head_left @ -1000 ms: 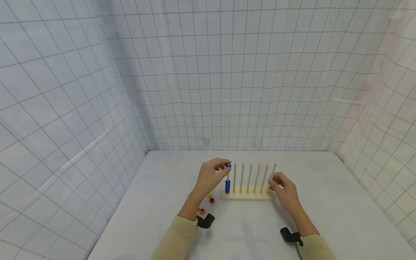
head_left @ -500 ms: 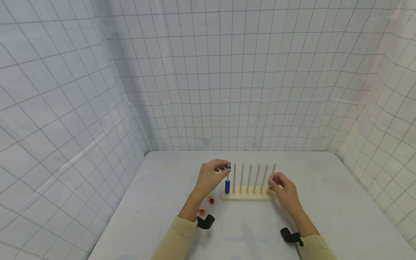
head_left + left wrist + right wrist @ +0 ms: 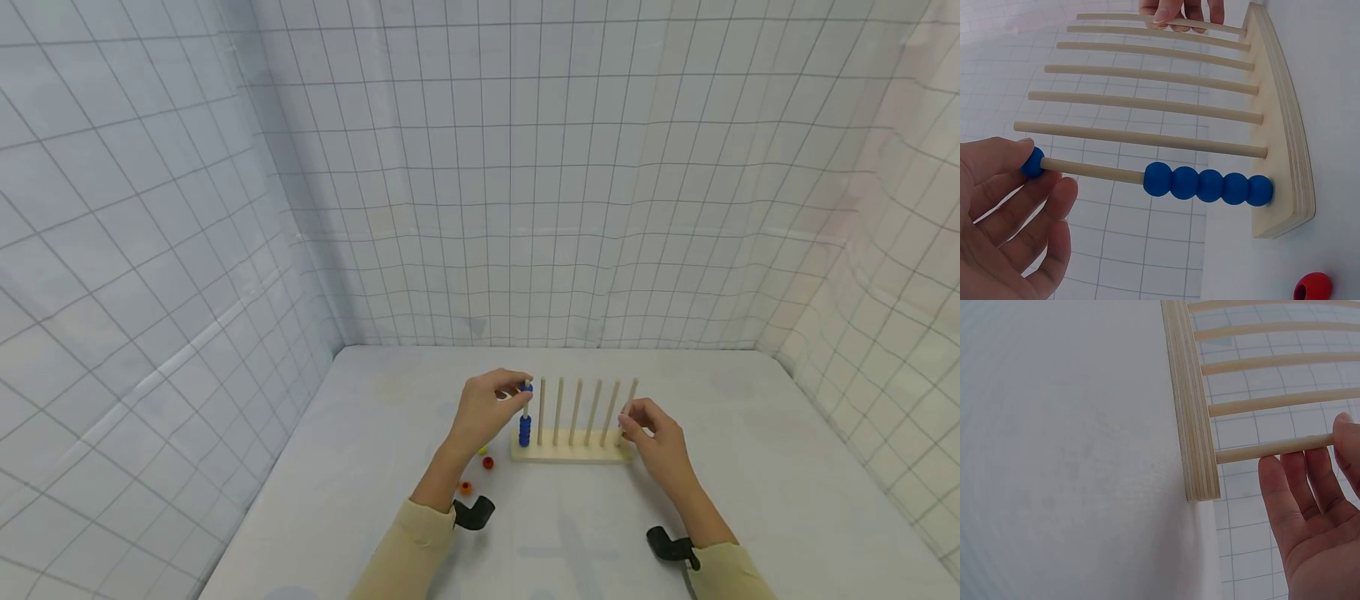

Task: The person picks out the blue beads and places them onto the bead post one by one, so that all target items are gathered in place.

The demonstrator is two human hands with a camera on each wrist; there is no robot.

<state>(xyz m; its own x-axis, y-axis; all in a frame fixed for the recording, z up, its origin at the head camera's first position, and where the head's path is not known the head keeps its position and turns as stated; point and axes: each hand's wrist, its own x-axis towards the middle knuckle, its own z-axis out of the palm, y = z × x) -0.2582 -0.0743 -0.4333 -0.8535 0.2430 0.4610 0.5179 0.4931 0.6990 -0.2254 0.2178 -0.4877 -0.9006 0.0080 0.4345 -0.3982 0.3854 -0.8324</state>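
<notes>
A wooden peg rack (image 3: 570,454) stands on the table, with a row of upright pegs. Its leftmost peg carries a stack of several blue beads (image 3: 1209,185) at the base. At that peg's top, my left hand (image 3: 483,408) pinches another blue bead (image 3: 1033,162) between thumb and fingers; the peg end sits in or against the bead. My right hand (image 3: 656,437) holds the rightmost peg (image 3: 1275,449) between thumb and fingertips, partway up. The other pegs in between bear no beads.
Left of the rack lie a red bead (image 3: 488,462), an orange bead (image 3: 466,488) and a yellow bead (image 3: 483,450), partly hidden by the left forearm. White gridded curtains (image 3: 555,208) enclose the table's back and sides.
The left hand has lowered very slightly with its blue bead, and the peg's tip now shows at the bead's top. The right hand keeps its place on the rightmost peg.
</notes>
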